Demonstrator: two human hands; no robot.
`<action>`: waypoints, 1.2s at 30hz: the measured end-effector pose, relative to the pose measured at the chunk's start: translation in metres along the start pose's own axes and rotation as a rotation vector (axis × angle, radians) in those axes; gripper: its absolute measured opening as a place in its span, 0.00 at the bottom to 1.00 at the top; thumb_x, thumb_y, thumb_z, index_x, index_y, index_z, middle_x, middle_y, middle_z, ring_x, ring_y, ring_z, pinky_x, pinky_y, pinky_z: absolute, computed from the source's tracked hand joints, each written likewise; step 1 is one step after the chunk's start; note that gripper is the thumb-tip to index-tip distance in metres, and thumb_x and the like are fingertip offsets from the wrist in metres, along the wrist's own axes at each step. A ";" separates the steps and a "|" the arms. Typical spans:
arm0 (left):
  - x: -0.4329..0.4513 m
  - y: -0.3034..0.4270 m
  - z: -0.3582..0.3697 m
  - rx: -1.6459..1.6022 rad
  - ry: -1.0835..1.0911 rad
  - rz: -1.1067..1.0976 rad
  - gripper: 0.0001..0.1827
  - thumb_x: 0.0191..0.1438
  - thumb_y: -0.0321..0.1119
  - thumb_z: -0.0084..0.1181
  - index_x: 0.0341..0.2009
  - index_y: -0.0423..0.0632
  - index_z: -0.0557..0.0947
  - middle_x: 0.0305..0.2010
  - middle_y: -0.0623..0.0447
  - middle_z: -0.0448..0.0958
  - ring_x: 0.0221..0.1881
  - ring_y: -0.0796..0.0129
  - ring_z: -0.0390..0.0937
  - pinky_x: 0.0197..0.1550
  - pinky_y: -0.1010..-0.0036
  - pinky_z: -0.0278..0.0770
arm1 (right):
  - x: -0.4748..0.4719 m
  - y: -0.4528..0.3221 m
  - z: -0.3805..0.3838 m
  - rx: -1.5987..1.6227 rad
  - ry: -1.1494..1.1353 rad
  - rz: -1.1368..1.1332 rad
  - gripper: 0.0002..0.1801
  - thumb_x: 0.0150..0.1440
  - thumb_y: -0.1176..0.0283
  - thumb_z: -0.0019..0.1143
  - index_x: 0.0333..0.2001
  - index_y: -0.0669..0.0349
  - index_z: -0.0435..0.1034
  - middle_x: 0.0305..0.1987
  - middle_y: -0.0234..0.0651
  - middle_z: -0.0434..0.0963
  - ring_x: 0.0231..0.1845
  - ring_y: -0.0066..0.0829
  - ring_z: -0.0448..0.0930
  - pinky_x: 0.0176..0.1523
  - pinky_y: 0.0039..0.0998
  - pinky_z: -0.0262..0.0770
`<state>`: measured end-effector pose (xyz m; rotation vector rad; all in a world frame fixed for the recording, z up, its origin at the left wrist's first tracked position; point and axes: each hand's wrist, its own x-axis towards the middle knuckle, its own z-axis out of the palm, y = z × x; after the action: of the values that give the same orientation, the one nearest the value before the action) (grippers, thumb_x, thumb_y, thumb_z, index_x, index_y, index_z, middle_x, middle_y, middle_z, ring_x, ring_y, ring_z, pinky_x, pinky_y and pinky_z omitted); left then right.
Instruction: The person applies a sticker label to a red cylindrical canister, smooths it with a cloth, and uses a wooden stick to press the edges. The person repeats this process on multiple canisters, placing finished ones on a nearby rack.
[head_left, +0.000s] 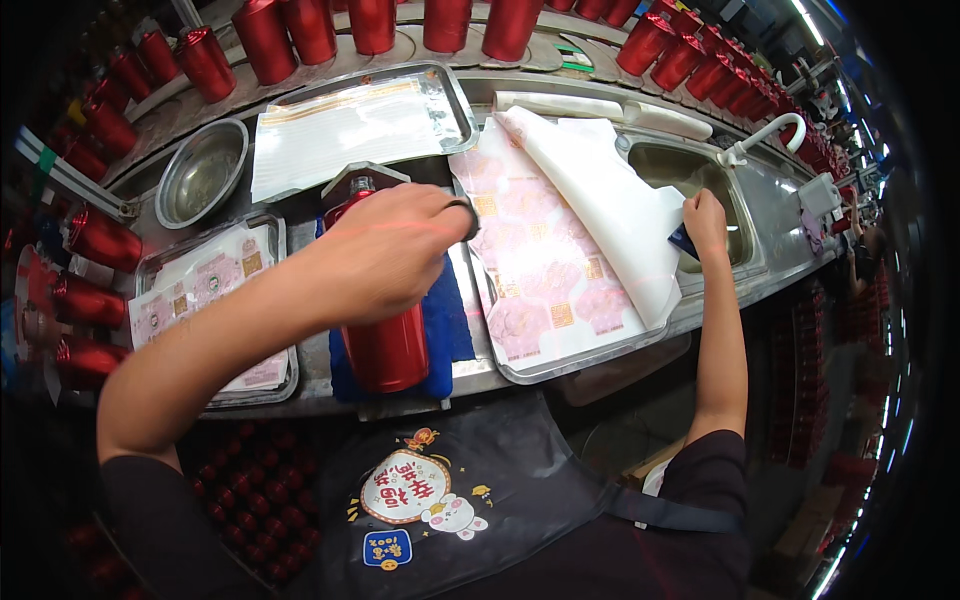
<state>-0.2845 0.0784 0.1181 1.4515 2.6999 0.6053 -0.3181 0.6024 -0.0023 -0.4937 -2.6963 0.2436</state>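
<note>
My left hand (394, 251) is above a red metallic bottle (386, 349) that lies on a blue cloth (461, 322). A black band (469, 219) shows at its fingers; whether they grip anything is hidden. My right hand (705, 217) holds a dark blue flat piece (683, 241), perhaps a scraper, beside the sink. Just left of that hand, a white-backed sheet (600, 202) is folded back over pink and gold printed label sheets (540, 255) on a metal tray (540, 373). The sheet's edge comes close to my right fingers; contact is unclear.
Striped clear sheets (337, 139) lie on a back tray (459, 97). A metal bowl (202, 172) and another label tray (291, 375) are at left. Red bottles (262, 41) line a curved conveyor (405, 45). A tap (761, 139) overhangs the sink (739, 232). A person (866, 255) is far right.
</note>
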 end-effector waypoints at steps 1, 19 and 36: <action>0.019 -0.015 0.014 0.039 0.017 0.123 0.10 0.50 0.23 0.49 0.39 0.38 0.76 0.41 0.40 0.77 0.48 0.45 0.75 0.53 0.56 0.72 | 0.000 0.001 -0.002 0.001 0.001 -0.002 0.12 0.58 0.67 0.50 0.30 0.68 0.69 0.34 0.55 0.77 0.40 0.58 0.77 0.46 0.50 0.71; 0.154 -0.084 0.121 0.127 -0.479 -0.215 0.24 0.56 0.30 0.51 0.59 0.40 0.73 0.63 0.34 0.70 0.65 0.47 0.67 0.66 0.54 0.63 | -0.025 -0.012 -0.030 0.104 -0.126 0.068 0.11 0.57 0.69 0.52 0.31 0.68 0.70 0.32 0.52 0.78 0.36 0.54 0.78 0.41 0.46 0.73; 0.160 -0.070 0.109 0.135 -0.559 -0.227 0.19 0.54 0.30 0.54 0.51 0.42 0.74 0.52 0.40 0.80 0.56 0.49 0.78 0.62 0.55 0.66 | -0.028 -0.008 -0.039 0.157 -0.051 0.059 0.10 0.60 0.69 0.50 0.32 0.67 0.70 0.31 0.52 0.78 0.34 0.55 0.78 0.41 0.46 0.73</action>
<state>-0.4103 0.2084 0.0197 1.0967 2.4278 -0.0036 -0.2805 0.5880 0.0252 -0.5269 -2.6867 0.4863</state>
